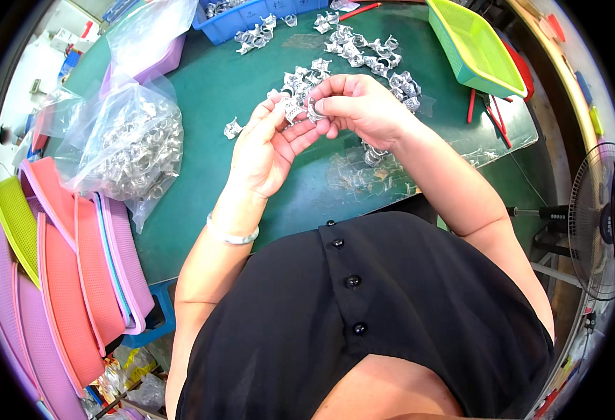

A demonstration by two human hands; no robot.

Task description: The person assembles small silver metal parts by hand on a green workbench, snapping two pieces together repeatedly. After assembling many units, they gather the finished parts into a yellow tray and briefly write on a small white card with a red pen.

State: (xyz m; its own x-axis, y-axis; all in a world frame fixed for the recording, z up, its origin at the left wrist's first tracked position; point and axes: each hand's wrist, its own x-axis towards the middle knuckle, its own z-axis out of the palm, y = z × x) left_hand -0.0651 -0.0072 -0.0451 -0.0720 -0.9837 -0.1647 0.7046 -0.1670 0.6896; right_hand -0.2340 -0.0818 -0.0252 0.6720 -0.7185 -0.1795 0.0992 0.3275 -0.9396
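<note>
head view: left hand (269, 150) and right hand (360, 105) both pinch one small metal clip (300, 108) above the green table (209, 84).

Left hand (265, 150), right hand (356, 105) pinching small metal clip (300, 108), green table (202, 91)

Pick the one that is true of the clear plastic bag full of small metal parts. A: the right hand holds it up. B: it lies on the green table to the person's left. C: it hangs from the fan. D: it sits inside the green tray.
B: the clear plastic bag rests on the green table, left of the left hand, while both hands hold a small metal part.
</note>
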